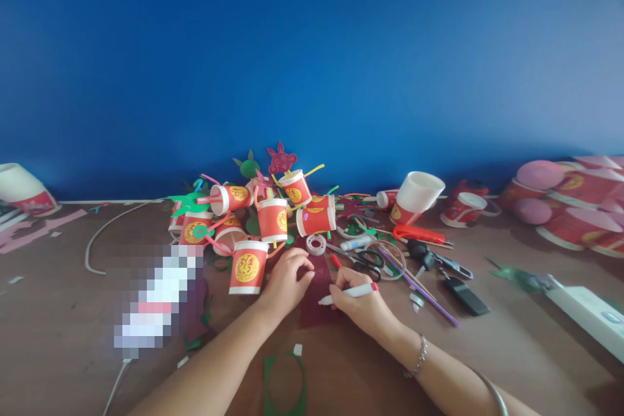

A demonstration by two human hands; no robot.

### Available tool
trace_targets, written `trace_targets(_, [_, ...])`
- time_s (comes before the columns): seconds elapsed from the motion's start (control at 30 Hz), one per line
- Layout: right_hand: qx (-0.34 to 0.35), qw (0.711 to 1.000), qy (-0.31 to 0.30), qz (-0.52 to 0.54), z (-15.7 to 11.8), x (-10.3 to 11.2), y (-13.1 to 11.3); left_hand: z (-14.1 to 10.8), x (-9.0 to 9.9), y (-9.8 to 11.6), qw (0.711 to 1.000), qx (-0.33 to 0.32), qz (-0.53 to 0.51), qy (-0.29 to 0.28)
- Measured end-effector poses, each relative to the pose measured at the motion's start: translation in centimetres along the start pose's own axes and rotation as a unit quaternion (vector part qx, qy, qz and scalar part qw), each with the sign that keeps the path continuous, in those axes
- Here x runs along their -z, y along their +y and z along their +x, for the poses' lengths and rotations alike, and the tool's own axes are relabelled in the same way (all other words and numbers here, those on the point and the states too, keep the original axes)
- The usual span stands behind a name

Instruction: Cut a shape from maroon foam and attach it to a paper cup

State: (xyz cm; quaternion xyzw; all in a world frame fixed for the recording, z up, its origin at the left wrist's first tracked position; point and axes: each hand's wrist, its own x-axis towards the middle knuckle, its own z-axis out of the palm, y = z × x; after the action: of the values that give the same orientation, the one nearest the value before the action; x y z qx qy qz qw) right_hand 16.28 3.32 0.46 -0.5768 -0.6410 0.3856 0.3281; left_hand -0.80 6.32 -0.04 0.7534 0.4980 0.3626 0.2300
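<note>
A dark red sheet of paper (316, 312) lies on the brown table between my hands. My right hand (358, 302) is closed round a white marker (353, 294) with a red end; its pale tip points left, over the sheet. A red marker cap (336, 261) pokes out at the fingers of the same hand. My left hand (289, 279) rests at the sheet's left edge, fingers loosely bent and nothing visible in them. Just beyond it sits a roll of tape (316, 245), and a red and white paper cup (247, 268) stands to its left.
Several decorated paper cups (273, 220) are heaped ahead. Scissors (368, 263), a glue tube (355, 243), an orange cutter (419, 234) and keys (422, 257) lie right. Stacked cups (416, 195) stand behind. A green paper frame (305, 396) lies in front; a blurred-out device (158, 302) is left.
</note>
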Motion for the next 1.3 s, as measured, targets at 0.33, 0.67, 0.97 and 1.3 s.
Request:
trace_targets(0.33, [0.017,1.000,0.019,0.001,0.18,-0.14,0.17,-0.06,0.21,0.17,1.000,-0.011,-0.001,0.002])
trace_targets(0.67, [0.037,0.992,0.012,0.119,-0.36,0.61,-0.72,0.06,0.12,0.30,1.000,0.015,0.005,-0.004])
trace_targets(0.97, [0.051,0.994,-0.064,0.070,-0.54,-0.10,-0.31,-0.03,-0.02,0.18,1.000,-0.005,-0.009,0.011])
trace_targets(1.3, [0.056,0.994,-0.075,0.057,-0.55,-0.12,-0.77,-0.03,-0.10,0.13,1.000,-0.007,-0.010,0.016])
